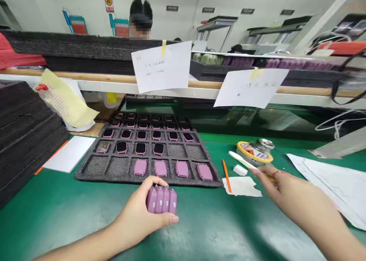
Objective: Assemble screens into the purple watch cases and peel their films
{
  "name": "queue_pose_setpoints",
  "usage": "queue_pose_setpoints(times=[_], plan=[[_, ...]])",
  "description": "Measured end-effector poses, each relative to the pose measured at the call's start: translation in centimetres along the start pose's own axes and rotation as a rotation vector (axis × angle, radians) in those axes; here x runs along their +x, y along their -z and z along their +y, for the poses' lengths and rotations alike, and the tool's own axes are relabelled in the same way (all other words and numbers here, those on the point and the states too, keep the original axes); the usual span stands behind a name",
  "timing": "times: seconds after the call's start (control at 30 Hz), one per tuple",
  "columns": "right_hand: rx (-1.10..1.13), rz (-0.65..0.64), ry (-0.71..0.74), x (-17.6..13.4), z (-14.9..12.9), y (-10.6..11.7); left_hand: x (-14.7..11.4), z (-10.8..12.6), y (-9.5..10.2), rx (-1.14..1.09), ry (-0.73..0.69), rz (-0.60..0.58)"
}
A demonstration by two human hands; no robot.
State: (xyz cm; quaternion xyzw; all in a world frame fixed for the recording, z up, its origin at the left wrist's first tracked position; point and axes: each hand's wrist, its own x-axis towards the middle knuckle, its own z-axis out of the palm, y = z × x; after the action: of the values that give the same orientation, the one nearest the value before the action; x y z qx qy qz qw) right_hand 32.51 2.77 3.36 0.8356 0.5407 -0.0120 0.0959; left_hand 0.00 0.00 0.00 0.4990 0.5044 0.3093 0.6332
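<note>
Left hand point(143, 207) angled inward, clasping four purple watch cases point(162, 200), right hand point(288, 188) stretched out, pinching white stick point(241, 159).

place: electronics workshop; evidence: green workbench point(211, 226); gridded foam tray point(118, 166) of smartwatches point(140, 149); handwritten notes point(164, 72); person point(140, 15) opposite

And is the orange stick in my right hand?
No, the orange stick lies partly on torn paper, apart from your right hand.
</note>
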Motion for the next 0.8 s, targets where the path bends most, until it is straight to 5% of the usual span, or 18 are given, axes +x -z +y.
queue_pose_setpoints(times=[0.13, 0.23, 0.4, 0.57, 0.8], plan=[[-0.028, 0.216, 0.189, 1.5, 1.8, -1.3, -0.6, 0.5, -0.3, -0.116, -0.012, 0.017], [0.34, 0.42, 0.609, -0.7, -0.5, -0.5, -0.5, 1.0, -0.7, -0.172, -0.037, -0.007], [0.85, 0.203, 1.198, -5.8, -8.9, 1.7, 0.0, 3.0, -1.6, -0.241, -0.104, -0.061], [1.288, 0.086, 1.381, -5.2, -14.4, 2.8, -0.3, 6.3, -1.2, -0.245, -0.198, -0.022], [1.348, 0.264, 1.437, -4.3, -13.8, 4.2, -0.1, 9.1, -0.2, -0.217, -0.185, -0.107]])
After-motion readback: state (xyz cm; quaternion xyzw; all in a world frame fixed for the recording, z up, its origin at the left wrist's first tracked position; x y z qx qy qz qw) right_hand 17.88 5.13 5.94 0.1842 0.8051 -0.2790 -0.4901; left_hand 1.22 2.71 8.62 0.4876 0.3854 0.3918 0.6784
